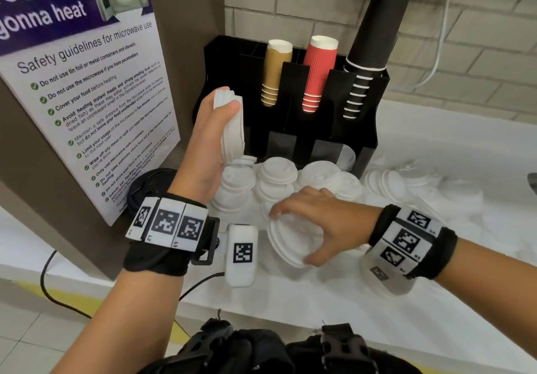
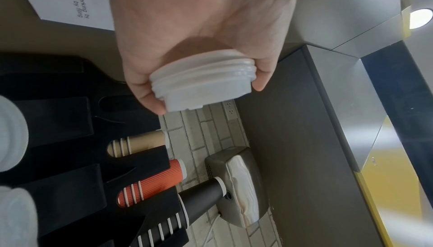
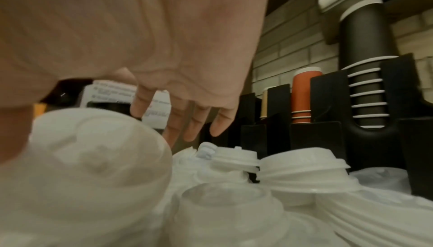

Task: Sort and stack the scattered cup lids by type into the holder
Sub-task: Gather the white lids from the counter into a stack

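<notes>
The left hand [image 1: 213,138] is raised, palm turned right, thumb and fingers curled round a stack of white lids [image 1: 231,125]; the forearm rises from lower left; the right hand [image 1: 315,222] sits lower, palm down, fingers spread and thumb under a clear lid [image 1: 286,241], forearm reaching in from the right.

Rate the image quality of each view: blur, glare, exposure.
Head view: sharp on the cup holder, but the white counter is overexposed, washing out the loose lids. Left wrist view: the held lid stack is fairly clear, with glare on the metal panels. Right wrist view: dim, and the near lid is blurred.
</notes>
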